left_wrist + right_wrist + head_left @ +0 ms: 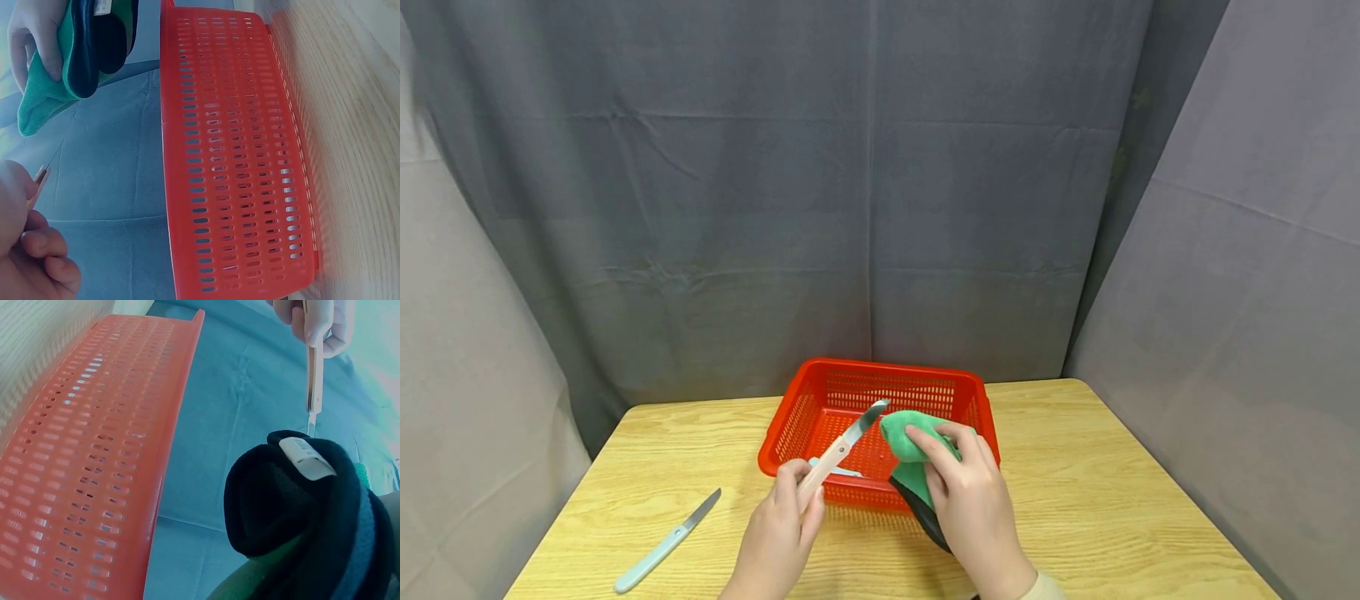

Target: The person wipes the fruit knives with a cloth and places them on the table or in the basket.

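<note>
From my remote post I see the left hand (pixel 777 532) gripping a pale-pink-handled knife (pixel 841 450) above the red basket (pixel 887 365), while the right hand (pixel 973 500) grasps a folded green cloth (pixel 904 433) near the blade; I judge that a slip of the cloth along the edge could nick fingers, and a loosened handle grip could drop the knife; its long axis slants from near left to far right, tip pointing away from the person.
</note>
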Demonstrator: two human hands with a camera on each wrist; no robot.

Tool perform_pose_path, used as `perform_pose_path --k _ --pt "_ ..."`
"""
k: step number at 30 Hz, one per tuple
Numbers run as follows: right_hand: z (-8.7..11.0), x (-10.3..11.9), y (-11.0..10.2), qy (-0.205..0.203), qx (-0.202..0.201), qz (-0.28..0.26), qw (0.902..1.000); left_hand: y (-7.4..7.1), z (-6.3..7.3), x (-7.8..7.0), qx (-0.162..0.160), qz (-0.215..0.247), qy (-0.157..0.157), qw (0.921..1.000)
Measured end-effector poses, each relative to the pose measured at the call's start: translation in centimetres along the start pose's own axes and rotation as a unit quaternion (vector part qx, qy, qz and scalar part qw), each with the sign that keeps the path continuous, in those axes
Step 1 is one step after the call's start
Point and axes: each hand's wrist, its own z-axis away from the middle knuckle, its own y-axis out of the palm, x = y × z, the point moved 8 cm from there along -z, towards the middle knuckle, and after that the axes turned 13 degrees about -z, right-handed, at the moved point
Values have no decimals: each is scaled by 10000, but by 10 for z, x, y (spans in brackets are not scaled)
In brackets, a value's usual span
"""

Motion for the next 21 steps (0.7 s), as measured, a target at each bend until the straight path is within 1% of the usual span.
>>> perform_pose_path --k 5,12,21 --pt "0 4 1 -58 -8 -52 10000 -2 -1 -2 -98 -20 40 9999" --pt "0 7 3 40 76 -85 9999 -3 -3 -4 -199 -52 85 9998" --pt "0 11 7 55 139 -144 9998 -5 -4 -8 -206 -56 71 9997"
